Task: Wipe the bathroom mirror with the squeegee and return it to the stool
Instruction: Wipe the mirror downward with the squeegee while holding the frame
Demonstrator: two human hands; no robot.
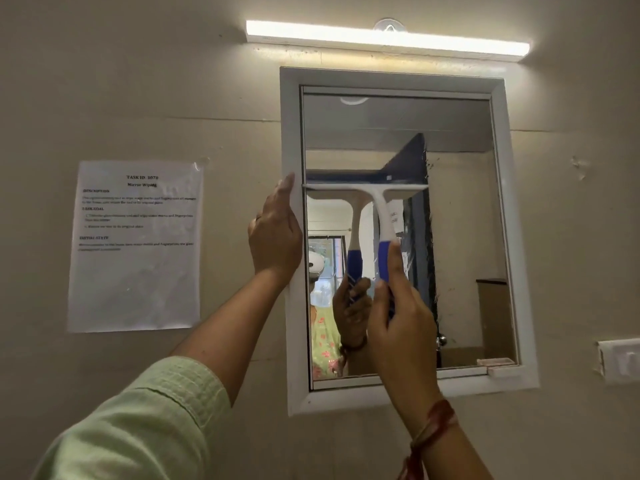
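A white-framed mirror (pixel 464 237) hangs on the beige wall. A white and blue squeegee (pixel 381 199) lies against the glass, its blade level across the left half at about mid height. My right hand (pixel 398 323) is shut on its blue handle from below. My left hand (pixel 275 233) rests flat on the mirror's left frame, fingers pointing up, holding nothing. The glass reflects the squeegee and the hand. The stool is not in view.
A printed task sheet (pixel 136 244) is taped to the wall left of the mirror. A lit tube light (pixel 388 38) runs above the frame. A white switch plate (pixel 621 360) sits on the wall at the right. A small soap tray (pixel 504 370) rests on the frame's lower right ledge.
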